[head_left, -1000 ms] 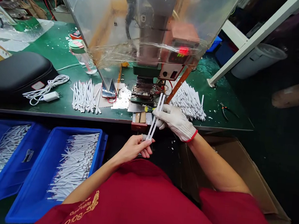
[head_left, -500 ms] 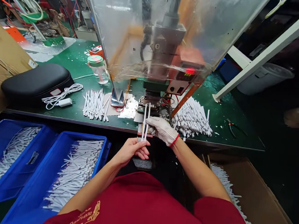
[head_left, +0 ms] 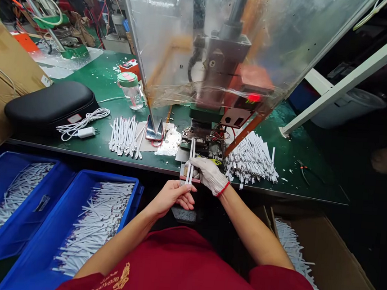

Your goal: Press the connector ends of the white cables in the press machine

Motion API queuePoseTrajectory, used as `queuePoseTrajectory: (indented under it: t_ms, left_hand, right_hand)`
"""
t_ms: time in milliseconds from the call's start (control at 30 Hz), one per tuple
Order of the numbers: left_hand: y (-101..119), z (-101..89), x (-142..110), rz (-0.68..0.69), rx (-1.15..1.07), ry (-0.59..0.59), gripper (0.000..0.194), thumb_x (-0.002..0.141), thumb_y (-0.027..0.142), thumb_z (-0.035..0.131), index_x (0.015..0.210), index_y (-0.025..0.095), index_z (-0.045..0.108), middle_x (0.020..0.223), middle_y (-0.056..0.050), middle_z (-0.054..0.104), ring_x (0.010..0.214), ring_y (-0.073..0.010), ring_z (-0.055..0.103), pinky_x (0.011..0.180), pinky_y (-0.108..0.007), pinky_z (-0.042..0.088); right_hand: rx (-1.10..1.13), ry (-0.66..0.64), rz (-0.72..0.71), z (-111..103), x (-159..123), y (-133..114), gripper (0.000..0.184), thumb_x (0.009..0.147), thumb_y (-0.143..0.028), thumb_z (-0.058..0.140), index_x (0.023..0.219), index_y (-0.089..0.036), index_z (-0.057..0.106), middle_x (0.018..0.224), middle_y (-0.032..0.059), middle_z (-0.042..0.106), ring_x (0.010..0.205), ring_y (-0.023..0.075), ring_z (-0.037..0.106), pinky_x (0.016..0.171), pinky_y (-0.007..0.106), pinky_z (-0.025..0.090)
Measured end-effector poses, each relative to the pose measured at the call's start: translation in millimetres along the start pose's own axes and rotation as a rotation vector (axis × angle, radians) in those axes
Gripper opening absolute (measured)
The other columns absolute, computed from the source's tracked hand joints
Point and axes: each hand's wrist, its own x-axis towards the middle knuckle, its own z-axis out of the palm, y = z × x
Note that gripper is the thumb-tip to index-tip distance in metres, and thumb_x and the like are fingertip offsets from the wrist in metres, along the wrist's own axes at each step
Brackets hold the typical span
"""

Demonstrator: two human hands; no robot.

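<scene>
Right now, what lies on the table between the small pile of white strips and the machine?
The head view shows a phone, a pale card partly under it, and a whitish, speckled patch between the small pile and the machine.

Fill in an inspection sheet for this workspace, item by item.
Surface: green table, littered with white scraps.
Work pieces: two slim white strips held before a machine; piles of similar pieces on either side.
Clutter: pliers, jar, phone, black padded item.
Hands: bare left hand grips the strips' near ends; gloved right hand holds them farther up.
Cables: coiled white cable with plug; wires at the machine.
Surroundings: blue bins at left, cardboard box at right, holding more pieces.
</scene>
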Motion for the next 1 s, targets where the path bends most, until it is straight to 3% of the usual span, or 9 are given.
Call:
queuePoseTrajectory:
  t_ms: [300, 833, 1000]
  left_hand:
    - [2.3, 1.9, 2.4, -0.024, 0.055, 0.007, 0.050, 0.081, 0.057, 0.063, 0.084, 0.007, 0.067, 0.060, -0.009, 0.069, 0.050, -0.0177, 0.068, 0.046, -0.021, 0.051]
    - [0.1, 1.0, 4.5, -0.038, 0.024, 0.001, 0.048, 0.080, 0.055, 0.063, 0.084, 0.008, 0.067, 0.059, -0.009, 0.069, 0.050, -0.0179, 0.068, 0.046, -0.021, 0.051]
    - [4.9, 8.2, 3.2, -0.077, -0.012, 0.020, 0.053, 0.076, 0.059, 0.065, 0.088, 0.007, 0.067, 0.059, -0.009, 0.069, 0.047, -0.0186, 0.066, 0.042, -0.022, 0.050]
  right_hand:
    - [0.007, 0.072, 0.021, 5.6, 1.7, -2.6, 0.029, 0.068, -0.039, 0.074, 0.072, -0.011, 0.068, 0.058, 0.0015, 0.061, 0.044, 0.0070, 0.048, 0.039, 0.017, 0.035]
    - [-0.008, 0.079, 0.014, 2.7, 3.7, 1.8, 0.029, 0.069, -0.040, 0.075, 0.073, -0.012, 0.069, 0.061, 0.0019, 0.062, 0.046, 0.0074, 0.050, 0.041, 0.017, 0.039]
    - [0.053, 0.098, 0.005, 4.6, 8.2, -2.4, 0.027, 0.063, -0.035, 0.078, 0.076, -0.013, 0.068, 0.068, 0.0022, 0.064, 0.052, 0.0113, 0.055, 0.045, 0.022, 0.048]
